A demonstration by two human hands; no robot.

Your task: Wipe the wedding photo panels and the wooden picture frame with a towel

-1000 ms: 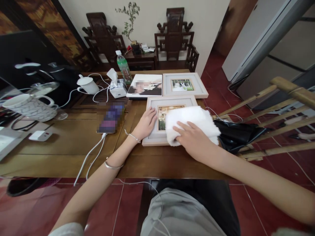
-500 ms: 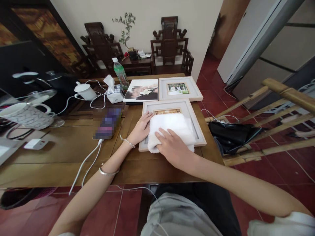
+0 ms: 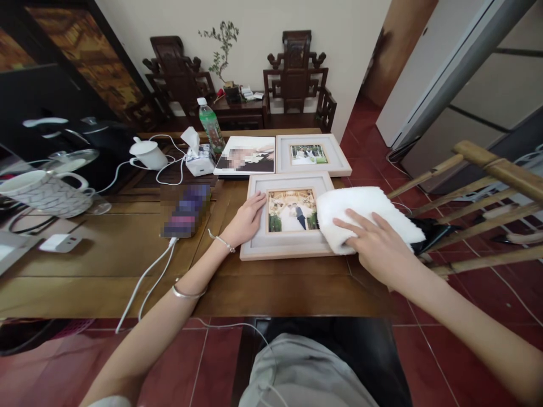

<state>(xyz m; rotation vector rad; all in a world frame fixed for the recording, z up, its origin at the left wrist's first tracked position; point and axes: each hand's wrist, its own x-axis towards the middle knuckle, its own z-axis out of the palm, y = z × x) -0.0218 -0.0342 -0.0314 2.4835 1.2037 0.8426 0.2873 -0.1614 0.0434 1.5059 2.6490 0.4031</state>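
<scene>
A pale wooden picture frame [image 3: 292,251] lies face up on the table, with a photo of two people [image 3: 291,212] at its centre. My left hand [image 3: 248,217] rests on the frame's left side, its fingers stretched out and lying on the border. In my right hand [image 3: 379,249] is a folded white fluffy towel [image 3: 365,203]. The towel covers the frame's right border and hangs past the table's right side. My right fingers are spread over the towel's top, and the thumb is tucked at its lower edge.
Behind lie another framed photo [image 3: 311,154] and a photo panel [image 3: 246,155]. A bottle [image 3: 211,127], tissue box [image 3: 200,161], lidded cup [image 3: 147,154], plugged-in phone [image 3: 185,212], charger [image 3: 61,243] and patterned mug [image 3: 51,192] stand leftward. A bamboo chair [image 3: 496,164] is at right.
My right hand has moved right with the towel, from over the frame's middle to its right edge, uncovering the photo. My left hand has stayed in place.
</scene>
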